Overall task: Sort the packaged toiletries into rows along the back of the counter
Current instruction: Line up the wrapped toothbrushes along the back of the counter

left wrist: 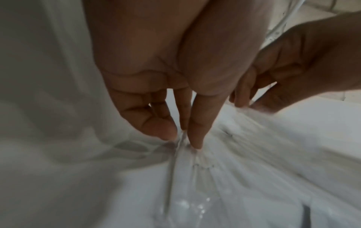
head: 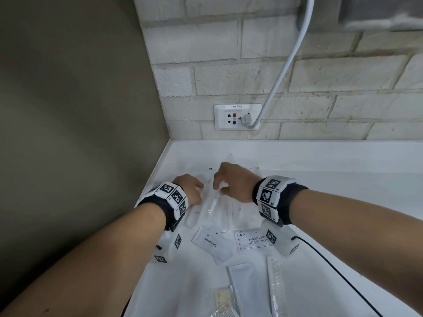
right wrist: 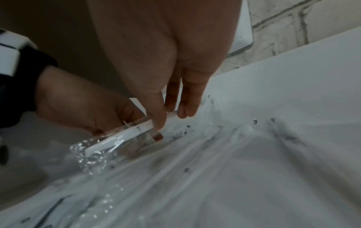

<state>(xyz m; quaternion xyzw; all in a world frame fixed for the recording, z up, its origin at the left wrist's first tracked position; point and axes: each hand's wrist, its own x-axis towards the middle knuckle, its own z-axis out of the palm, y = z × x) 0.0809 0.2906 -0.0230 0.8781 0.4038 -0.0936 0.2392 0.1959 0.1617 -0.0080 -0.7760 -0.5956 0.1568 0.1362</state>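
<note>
Both hands down at the back left corner of the white counter (head: 320, 156), close to the brick wall. Right hand (head: 238, 181) pinching a slim white toothbrush sealed in a clear crinkly plastic sleeve (right wrist: 125, 135): thumb and forefinger closed on the stiff handle, the loose end of the wrapper bunching free beyond it. Left hand (head: 190, 188) just beside, its fingertips (left wrist: 193, 138) narrowed together and pressed into a fold of clear film among more sleeved brushes lying flat; a pinch, judging by the wrist view. Nearer the front edge: a flat white sachet printed "Toothpaste" (head: 211, 244), a white sachet of shampoo with conditioner (head: 253, 240), a long white plastic comb (head: 278, 287).

Likely feather-light, so easily dragged along by a neighbouring wrapper. Film glossy and slippery, sliding over the rigid stick inside; safest grip through the plastic onto the handle itself, mid-length, never on the empty wrapper tail. Nothing fragile. Sachets soft, thin, best lifted by an edge.
</note>
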